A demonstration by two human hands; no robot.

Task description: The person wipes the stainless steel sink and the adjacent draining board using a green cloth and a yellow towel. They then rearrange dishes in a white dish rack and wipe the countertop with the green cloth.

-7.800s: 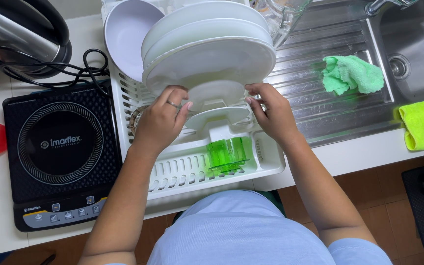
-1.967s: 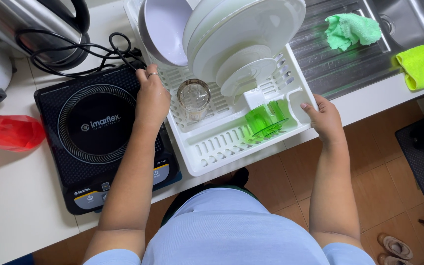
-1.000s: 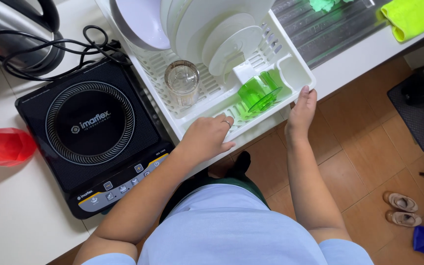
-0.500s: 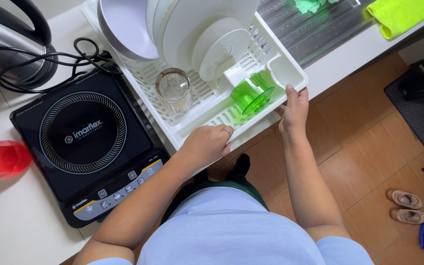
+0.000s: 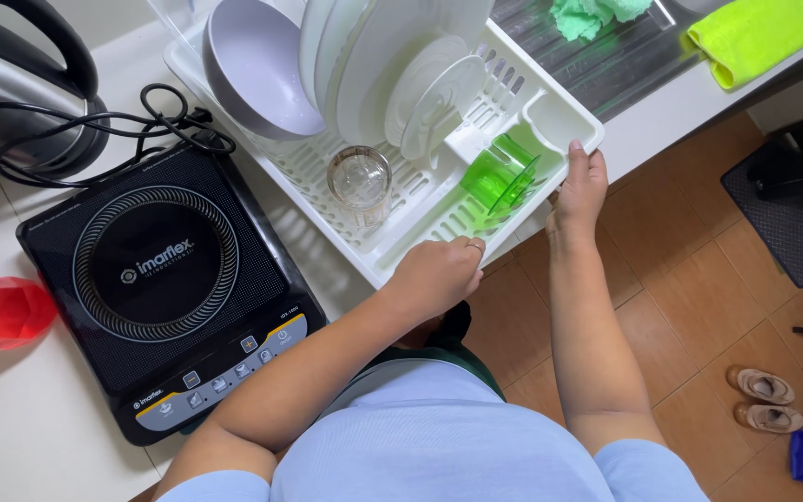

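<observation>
I have both hands on the white rack (image 5: 420, 200) at upper centre of frame. My left hand (image 5: 439, 274) is closed over its near rim; my right hand (image 5: 580, 186) grips the right corner. The rack overhangs the counter (image 5: 39, 437) edge, angled beside the cooktop (image 5: 164, 288). Plates (image 5: 374, 65), glass (image 5: 360, 181) and green cup (image 5: 499, 177) remain loaded. I judge the repositioning is partly done, final placement pending.

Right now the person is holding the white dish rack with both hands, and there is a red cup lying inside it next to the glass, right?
Not quite. The cup lying in the white dish rack is green, not red, as the head view shows. The rest holds: the left hand and right hand both grip the rack's front edge, and the cup lies near the clear glass.
</observation>
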